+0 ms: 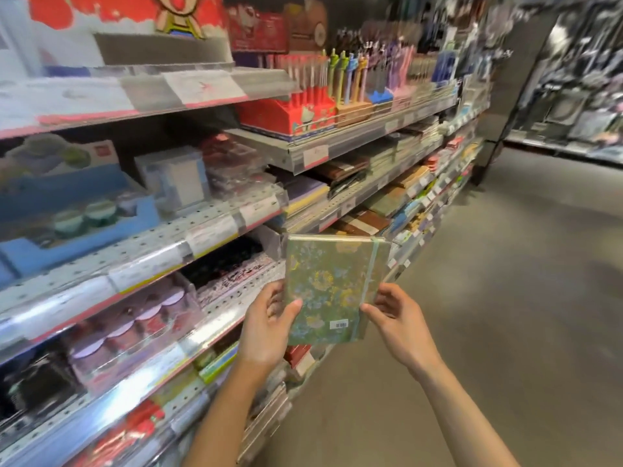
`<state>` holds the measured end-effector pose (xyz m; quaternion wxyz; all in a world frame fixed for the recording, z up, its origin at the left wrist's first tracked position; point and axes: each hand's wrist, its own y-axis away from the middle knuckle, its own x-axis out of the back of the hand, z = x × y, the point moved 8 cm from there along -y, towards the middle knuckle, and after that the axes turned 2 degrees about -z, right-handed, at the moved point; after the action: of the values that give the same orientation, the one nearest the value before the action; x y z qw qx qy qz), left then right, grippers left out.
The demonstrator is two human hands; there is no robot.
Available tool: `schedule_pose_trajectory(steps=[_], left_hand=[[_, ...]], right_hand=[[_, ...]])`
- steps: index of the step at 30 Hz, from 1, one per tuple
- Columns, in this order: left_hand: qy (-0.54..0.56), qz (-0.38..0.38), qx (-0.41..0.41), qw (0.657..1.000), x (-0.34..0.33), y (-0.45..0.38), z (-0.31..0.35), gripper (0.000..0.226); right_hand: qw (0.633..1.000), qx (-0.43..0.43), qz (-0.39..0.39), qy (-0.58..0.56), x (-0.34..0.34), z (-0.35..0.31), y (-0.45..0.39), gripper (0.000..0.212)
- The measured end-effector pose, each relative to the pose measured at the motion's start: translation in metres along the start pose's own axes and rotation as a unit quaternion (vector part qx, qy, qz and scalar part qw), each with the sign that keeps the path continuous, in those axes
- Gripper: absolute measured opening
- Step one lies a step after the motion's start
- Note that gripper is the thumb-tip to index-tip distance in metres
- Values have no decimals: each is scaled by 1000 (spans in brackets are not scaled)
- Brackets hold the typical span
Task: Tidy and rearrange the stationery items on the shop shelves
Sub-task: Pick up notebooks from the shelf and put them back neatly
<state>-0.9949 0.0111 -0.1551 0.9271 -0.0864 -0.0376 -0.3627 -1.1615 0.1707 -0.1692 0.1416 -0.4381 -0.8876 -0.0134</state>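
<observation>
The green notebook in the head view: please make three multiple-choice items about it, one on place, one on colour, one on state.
1. Where is the green notebook?
A. on a shelf
B. in the air before the shelves
C. on the floor

2. What colour is the elastic band?
A. red
B. black
C. pale green

3. How is it held?
A. by both hands
B. by one hand
C. by none

Answers: 1 B, no shelf bears it. 2 C, the strip near the right edge is pale green. 3 A, the left hand and right hand grip its sides.
</observation>
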Motion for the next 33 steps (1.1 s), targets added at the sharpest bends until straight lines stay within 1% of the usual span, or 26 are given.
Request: schedule_pose_trajectory(steps=[6, 9, 12, 14, 16, 19, 22, 25, 29, 33], left_hand=[[1, 27, 28, 999, -42, -54, -17, 26], [-12, 60, 36, 998, -72, -82, -20, 27], [-23, 95, 49, 994, -110, -108, -17, 26], [-35, 112, 57, 992, -138, -126, -12, 29], [-46, 123, 58, 990, -166, -144, -6, 33], [-54, 134, 54, 988, -204, -173, -1, 30], [-62, 133, 49, 988, -237, -203, 4, 26], [-50, 140, 48, 988, -259, -234, 5, 28], [-30, 148, 50, 987, -283, -279, -6, 27], [-10, 137, 35, 990, -308, -329, -10, 31]], right_hand=[[999, 5, -37, -8, 23, 27, -76, 26], [998, 13, -66, -8, 41, 39, -119, 25], [994, 18, -104, -8, 70, 48, -163, 23], [992, 22, -122, -13, 95, 49, -189, 23], [990, 29, -139, -18, 120, 50, -216, 22], [987, 31, -155, -22, 150, 57, -255, 24], [986, 27, -162, -20, 174, 68, -290, 22], [985, 19, -172, -19, 188, 78, -326, 22], [985, 8, -170, -12, 201, 94, -374, 21], [987, 5, -161, 8, 217, 106, -425, 24]])
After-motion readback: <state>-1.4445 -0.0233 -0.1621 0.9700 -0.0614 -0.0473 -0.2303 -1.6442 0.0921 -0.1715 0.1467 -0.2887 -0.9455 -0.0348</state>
